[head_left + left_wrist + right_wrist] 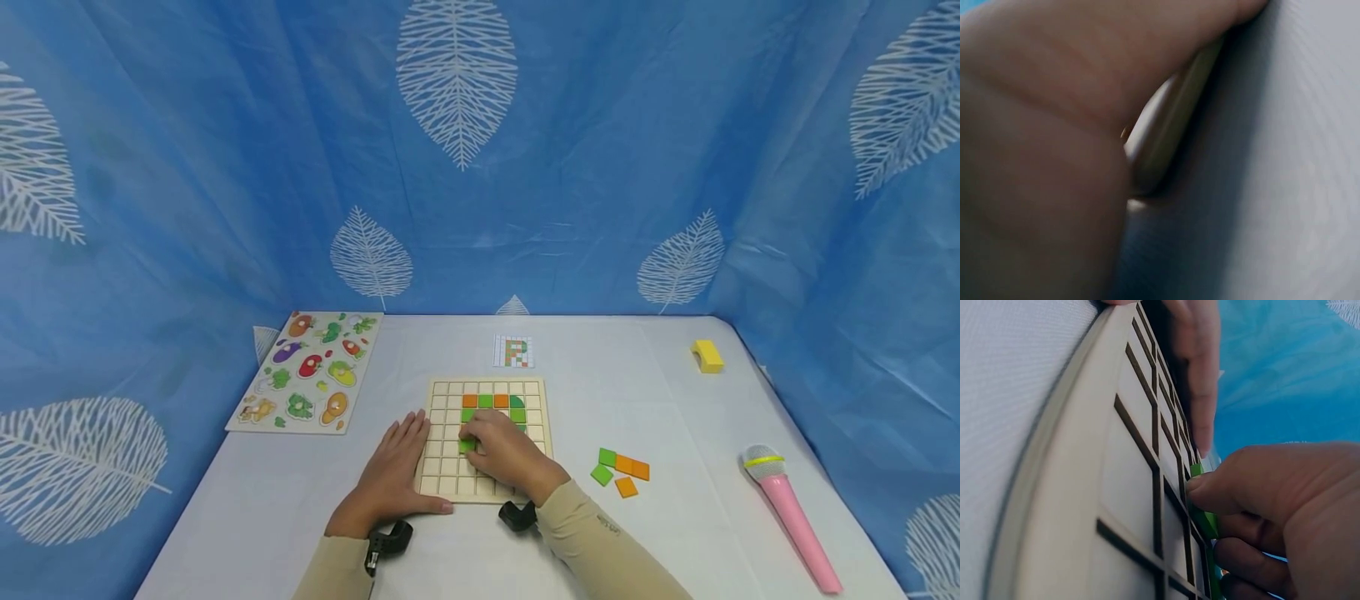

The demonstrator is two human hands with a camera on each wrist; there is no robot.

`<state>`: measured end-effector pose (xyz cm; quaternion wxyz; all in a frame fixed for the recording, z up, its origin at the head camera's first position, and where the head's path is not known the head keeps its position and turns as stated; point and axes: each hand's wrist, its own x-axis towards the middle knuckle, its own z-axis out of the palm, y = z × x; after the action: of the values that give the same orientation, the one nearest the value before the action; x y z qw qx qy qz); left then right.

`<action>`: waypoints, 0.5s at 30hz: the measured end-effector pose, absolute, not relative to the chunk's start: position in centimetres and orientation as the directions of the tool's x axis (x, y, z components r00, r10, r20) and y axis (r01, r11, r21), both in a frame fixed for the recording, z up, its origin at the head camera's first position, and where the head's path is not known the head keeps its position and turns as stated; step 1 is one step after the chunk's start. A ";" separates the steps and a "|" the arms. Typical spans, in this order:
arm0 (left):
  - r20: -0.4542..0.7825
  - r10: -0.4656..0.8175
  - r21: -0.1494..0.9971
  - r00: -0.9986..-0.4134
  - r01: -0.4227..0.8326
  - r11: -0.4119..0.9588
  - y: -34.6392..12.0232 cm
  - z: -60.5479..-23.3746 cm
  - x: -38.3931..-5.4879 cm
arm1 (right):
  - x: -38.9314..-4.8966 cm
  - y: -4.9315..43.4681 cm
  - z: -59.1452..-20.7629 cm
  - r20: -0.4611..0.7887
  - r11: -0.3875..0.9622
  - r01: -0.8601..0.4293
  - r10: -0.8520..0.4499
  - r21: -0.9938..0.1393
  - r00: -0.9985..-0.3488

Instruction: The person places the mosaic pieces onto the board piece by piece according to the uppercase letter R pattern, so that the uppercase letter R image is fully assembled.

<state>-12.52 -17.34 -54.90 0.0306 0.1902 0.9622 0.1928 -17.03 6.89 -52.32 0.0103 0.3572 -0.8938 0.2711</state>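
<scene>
A wooden grid board (pixel 442 483) lies on the white table, with orange and green tiles set in several of its squares. My left hand (pixel 393 475) rests at the board's left side, fingers straight along that edge and thumb by the near corner. Over the middle of the board, my right hand (pixel 506 450) pinches a green square tile (pixel 467 447) down at the grid. The right wrist view shows the thumb on the green tile (pixel 1205 519), with the other fingers curled behind it. My right hand hides part of the tile pattern.
Loose green and orange tiles (pixel 625 465) lie right of the board. Behind it is a pattern card (pixel 513 351). A vegetable puzzle board (pixel 311 375) sits at the back left. On the right are a yellow block (pixel 707 357) and a pink toy microphone (pixel 798 525).
</scene>
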 end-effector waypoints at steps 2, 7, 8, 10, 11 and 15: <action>0.013 0.379 0.381 -0.925 0.355 0.854 -17.3 -54.9 -12.5 | -17.0 6.9 -52.4 0.221 0.597 -0.649 -0.633 -0.471 -0.742; 0.016 0.380 0.380 -0.925 0.358 0.853 -17.4 -54.8 -12.5 | -16.8 6.9 -52.5 0.239 0.594 -0.655 -0.629 -0.466 -0.740; 0.017 0.381 0.382 -0.925 0.358 0.852 -17.4 -54.8 -12.5 | -16.8 6.9 -52.5 0.240 0.594 -0.655 -0.628 -0.467 -0.741; 0.020 0.382 0.388 -0.924 0.359 0.849 -17.4 -54.8 -12.5 | -16.7 6.9 -52.5 0.237 0.594 -0.653 -0.627 -0.469 -0.742; 0.021 0.384 0.389 -0.923 0.362 0.847 -17.4 -54.8 -12.5 | -16.7 6.9 -52.5 0.237 0.594 -0.652 -0.627 -0.471 -0.742; 0.027 0.391 0.389 -0.920 0.370 0.844 -17.6 -54.8 -12.4 | -16.6 6.8 -52.4 0.227 0.602 -0.644 -0.623 -0.473 -0.749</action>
<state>-12.41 -17.55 -54.82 0.0266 0.1980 0.9598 0.1971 -16.59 6.84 -52.42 0.0195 0.3538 -0.8947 0.2718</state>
